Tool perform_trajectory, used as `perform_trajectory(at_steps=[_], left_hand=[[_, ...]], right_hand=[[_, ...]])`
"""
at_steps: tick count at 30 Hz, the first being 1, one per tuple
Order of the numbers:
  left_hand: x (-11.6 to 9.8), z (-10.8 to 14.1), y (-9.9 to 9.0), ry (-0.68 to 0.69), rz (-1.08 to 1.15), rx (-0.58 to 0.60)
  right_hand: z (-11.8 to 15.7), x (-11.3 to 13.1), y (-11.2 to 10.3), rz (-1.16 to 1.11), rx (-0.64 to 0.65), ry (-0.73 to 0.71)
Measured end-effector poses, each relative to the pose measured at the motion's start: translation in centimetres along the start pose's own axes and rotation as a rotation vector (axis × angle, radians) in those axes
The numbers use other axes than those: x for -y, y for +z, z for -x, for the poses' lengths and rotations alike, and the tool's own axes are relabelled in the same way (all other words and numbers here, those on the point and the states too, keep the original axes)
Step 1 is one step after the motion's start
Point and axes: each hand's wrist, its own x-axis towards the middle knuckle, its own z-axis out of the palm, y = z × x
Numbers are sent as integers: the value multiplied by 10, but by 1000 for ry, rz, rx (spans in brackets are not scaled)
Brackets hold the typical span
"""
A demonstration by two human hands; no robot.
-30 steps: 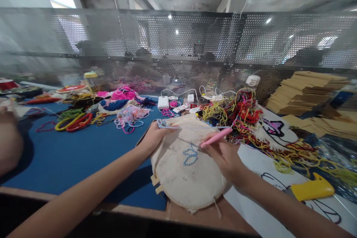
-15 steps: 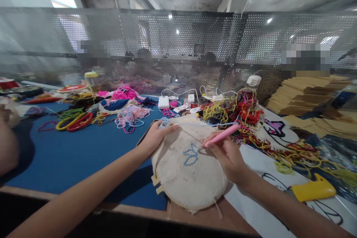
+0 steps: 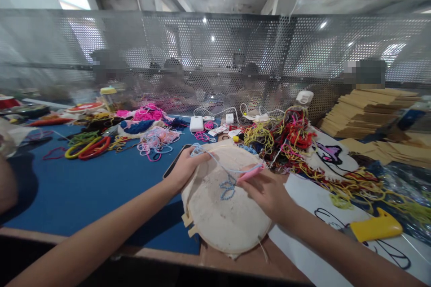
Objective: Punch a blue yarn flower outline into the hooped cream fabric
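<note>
A round hoop with cream cloth [image 3: 232, 224] leans at the table's front edge, with a blue looped outline [image 3: 228, 189] stitched on it. My left hand [image 3: 188, 166] grips the hoop's upper left rim, thumb on the cloth, with light blue yarn [image 3: 198, 149] bunched by its fingers. In my right hand [image 3: 266, 186] is a pink punch tool [image 3: 251, 173], its front end close to the stitched outline. Blue yarn runs from the left hand across the cloth to the tool's back end. The tool's tip is too small to make out.
Yarn heaps [image 3: 296, 134] lie behind and to the right. On the right are a yellow-handled tool [image 3: 376, 228], a drawn paper sheet [image 3: 296, 233] and stacked brown sheets [image 3: 367, 110]. A red ring [image 3: 96, 148] lies left. Another person's arm [image 3: 6, 184] shows at the left edge.
My right hand has moved left and slightly down, bringing the pink tool closer to the blue stitching. The yarn now crosses lower over the cloth. My left hand keeps its hold on the hoop.
</note>
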Motion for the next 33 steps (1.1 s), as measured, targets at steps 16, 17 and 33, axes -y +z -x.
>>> perform_trajectory(at_steps=[16,17,33], left_hand=[[-3,0,0,13,-62,-41],[-2,0,0,17,-56,-32],[1,-1,-1,-18,-28,-9]], right_hand=[[1,2,-1,-128,-36,62],[1,1,-1,-177,-47,102],[3,-2,-1,-335,-98,154]])
